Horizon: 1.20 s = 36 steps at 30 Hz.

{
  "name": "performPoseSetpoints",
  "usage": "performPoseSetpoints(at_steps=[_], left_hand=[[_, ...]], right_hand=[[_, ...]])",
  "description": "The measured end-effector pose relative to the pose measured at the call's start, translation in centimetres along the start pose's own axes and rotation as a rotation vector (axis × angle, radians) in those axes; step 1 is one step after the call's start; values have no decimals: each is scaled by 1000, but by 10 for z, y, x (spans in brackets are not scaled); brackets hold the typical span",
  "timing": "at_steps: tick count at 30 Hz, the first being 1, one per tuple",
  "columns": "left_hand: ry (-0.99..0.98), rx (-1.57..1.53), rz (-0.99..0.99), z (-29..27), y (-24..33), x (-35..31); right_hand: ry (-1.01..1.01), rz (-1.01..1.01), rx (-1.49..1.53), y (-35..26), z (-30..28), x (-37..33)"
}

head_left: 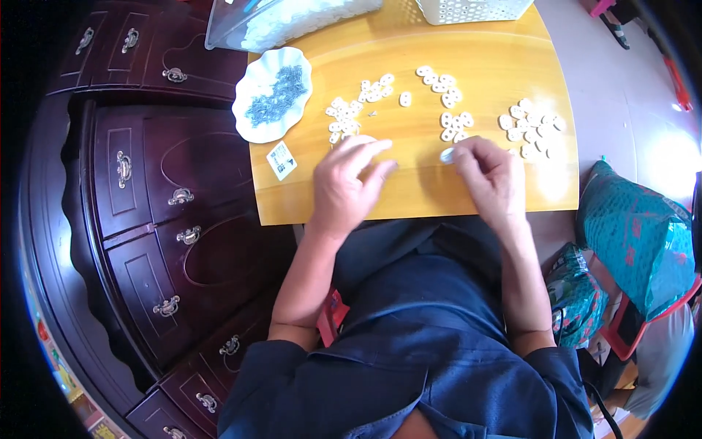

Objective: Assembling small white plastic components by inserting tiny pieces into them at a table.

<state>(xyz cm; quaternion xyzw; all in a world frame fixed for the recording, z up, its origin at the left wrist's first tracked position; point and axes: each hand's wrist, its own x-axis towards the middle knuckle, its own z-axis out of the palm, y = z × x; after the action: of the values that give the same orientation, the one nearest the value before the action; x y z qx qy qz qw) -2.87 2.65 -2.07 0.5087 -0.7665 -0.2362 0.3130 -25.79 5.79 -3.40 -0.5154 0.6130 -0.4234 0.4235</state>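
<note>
My right hand (493, 175) is at the near right part of the table, thumb and index finger pinched on a small white oval piece (447, 155). My left hand (347, 183) hovers over the near left part, fingers half bent and the thumb apart from them, with nothing visible between. Just beyond it lies a cluster of small white oval pieces with dark holes (342, 117). A smaller group of white ovals (456, 123) lies just beyond my right hand, and a larger group (534, 128) spreads to its right. One tiny metal part (372, 113) lies near the middle.
A white scalloped dish (247, 91) at the left holds many small dark metal parts. A printed card (281, 160) lies below it. At the far edge stand a clear bin (227, 29) of white pieces and a white perforated basket (475, 10). Dark drawers (168, 190) border the left side.
</note>
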Motion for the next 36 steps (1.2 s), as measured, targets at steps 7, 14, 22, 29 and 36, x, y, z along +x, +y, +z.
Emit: performPoseSetpoints(at_steps=[7,14,22,29,36], left_hand=[[138,261,99,2,-39,31],[98,347,159,12,-46,48],[-8,514,174,15,-44,56],[31,199,193,5,-10,23],[-18,32,274,4,21,-9]], right_hand=[[228,-20,-304,3,-40,14],[298,-67,-408,12,-59,16],[280,-140,-590,26,-65,17],[332,-122,-374,-2,-42,14],[-238,98,190,-8,20,-12]])
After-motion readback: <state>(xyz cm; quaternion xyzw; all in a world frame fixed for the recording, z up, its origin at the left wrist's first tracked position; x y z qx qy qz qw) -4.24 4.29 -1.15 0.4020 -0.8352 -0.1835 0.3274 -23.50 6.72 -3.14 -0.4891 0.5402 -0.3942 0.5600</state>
